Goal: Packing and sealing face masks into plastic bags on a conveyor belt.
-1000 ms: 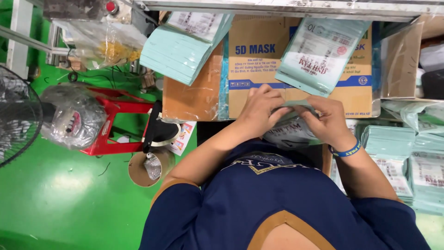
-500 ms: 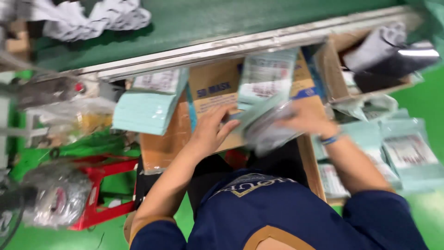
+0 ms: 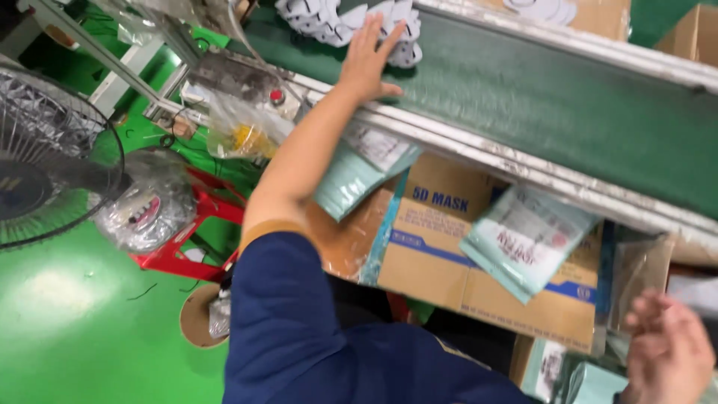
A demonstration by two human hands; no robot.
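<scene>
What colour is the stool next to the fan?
Red: the stool beside the fan shows a red frame, best seen in the head view.

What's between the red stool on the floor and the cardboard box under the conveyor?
In the head view, the person's outstretched left arm crosses between the red stool and the cardboard box, with a teal mask packet hanging beside the box.

A black wire-guard fan [image 3: 41,176] stands at the left over the green floor [image 3: 82,337]. Beside it a red stool [image 3: 196,228] carries a clear plastic bag [image 3: 146,211] with a roll inside. A brown cardboard disc [image 3: 196,318] lies on the floor just below the stool. Another clear bag [image 3: 241,133] holding something yellow hangs near a metal frame [image 3: 112,63]. At the top right corner sits a brown cardboard box [image 3: 692,34].
</scene>
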